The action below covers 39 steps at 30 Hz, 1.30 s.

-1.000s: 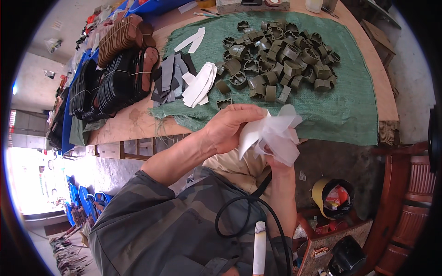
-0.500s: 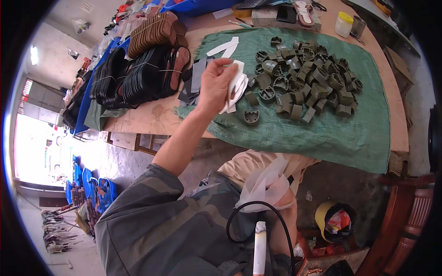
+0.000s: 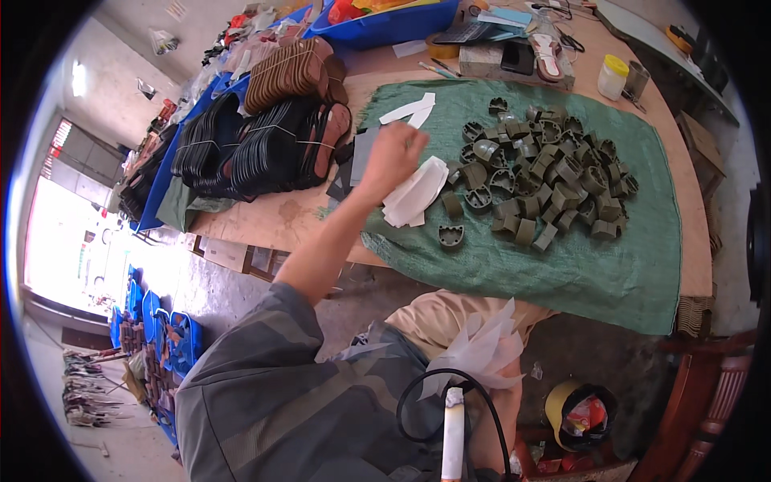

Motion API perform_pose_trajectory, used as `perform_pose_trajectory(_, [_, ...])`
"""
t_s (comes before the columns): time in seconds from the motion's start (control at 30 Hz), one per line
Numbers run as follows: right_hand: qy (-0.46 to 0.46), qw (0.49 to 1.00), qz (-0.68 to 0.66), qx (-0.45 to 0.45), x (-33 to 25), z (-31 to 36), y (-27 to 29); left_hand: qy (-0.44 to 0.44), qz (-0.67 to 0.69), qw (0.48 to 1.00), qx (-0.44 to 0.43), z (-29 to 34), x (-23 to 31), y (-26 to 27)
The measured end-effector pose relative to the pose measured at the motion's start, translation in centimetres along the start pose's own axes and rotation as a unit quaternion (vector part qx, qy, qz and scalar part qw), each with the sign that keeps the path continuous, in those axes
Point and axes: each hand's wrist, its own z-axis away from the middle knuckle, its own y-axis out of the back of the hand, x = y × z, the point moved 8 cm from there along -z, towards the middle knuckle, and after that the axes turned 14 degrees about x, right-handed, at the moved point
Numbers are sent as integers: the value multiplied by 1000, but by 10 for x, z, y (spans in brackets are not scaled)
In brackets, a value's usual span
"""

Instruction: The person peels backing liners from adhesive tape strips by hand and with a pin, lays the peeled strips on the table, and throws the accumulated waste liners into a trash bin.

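Observation:
My left hand is over the table with its fingers curled together; whatever they may hold is hidden. Just right of it and below lies a loose stack of white cut pieces. Dark grey sheets lie partly under the hand, and two white strips rest beyond it. Down at my lap, my right hand grips a fanned bunch of thin translucent white sheets, which covers most of its fingers. A heap of olive-green shoe heels spreads over a green woven cloth.
Bundles of black soles and brown soles stand at the left. Along the back are a blue tub, a phone and a yellow-lidded jar. A cigarette and black cable show close up.
My left hand has come off the white pieces, which now lie on the table. The translucent sheets at my lap have fanned out wider. The view has shifted a little.

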Motion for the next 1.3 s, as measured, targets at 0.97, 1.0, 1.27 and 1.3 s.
perform_pose_trajectory(0.97, [213, 952, -204, 78, -72, -49, -17, 458, 582, 594, -315, 63, 102, -25])
perform_pose_trajectory(1.0, [214, 951, -204, 87, -73, -52, -15, 480, 588, 557, -338, 81, 113, -25])
perform_pose_trajectory(1.27, [272, 942, -169, 102, -90, -55, -9, 485, 630, 466, -387, 126, 172, -25])
perform_pose_trajectory(1.3, [251, 945, -176, 112, -92, -54, -10, 456, 619, 519, -374, 123, 172, -24])
